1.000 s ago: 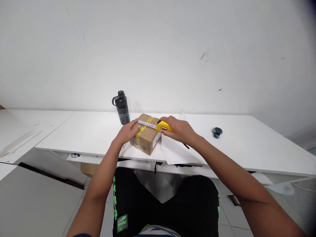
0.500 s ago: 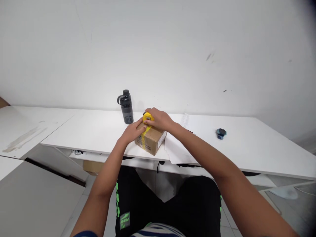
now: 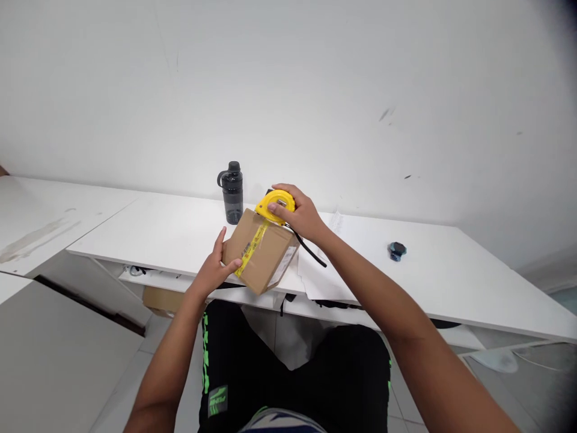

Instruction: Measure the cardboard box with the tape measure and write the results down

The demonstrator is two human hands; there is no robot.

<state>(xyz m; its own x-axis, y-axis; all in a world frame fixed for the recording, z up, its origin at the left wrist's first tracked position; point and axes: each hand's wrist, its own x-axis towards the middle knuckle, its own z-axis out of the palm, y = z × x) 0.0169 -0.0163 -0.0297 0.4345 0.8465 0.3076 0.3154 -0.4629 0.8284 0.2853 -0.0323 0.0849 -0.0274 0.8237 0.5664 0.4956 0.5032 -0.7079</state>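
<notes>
A brown cardboard box [image 3: 260, 252] with a strip of yellow printed tape is tilted at the desk's front edge, its top face turned towards me. My left hand [image 3: 215, 270] grips it at the left side, thumb on the top face by the tape strip and other fingers along the side. In my right hand [image 3: 300, 210] is a yellow tape measure [image 3: 280, 207], held at the box's far edge with the thumb across its case. A black wrist strap [image 3: 311, 251] hangs from it. I see no blade pulled out.
A dark shaker bottle [image 3: 233, 195] stands behind the box on the white desk [image 3: 157, 231]. Paper sheets [image 3: 320, 279] lie right of the box, and a small dark-blue object [image 3: 396, 251] sits farther right. Under the desktop is a shelf, with another cardboard box [image 3: 163, 300] below at left.
The box has gone from sitting flat to tilted towards me. My left hand has slid from its top to its left side. The tape measure has turned and its strap now shows.
</notes>
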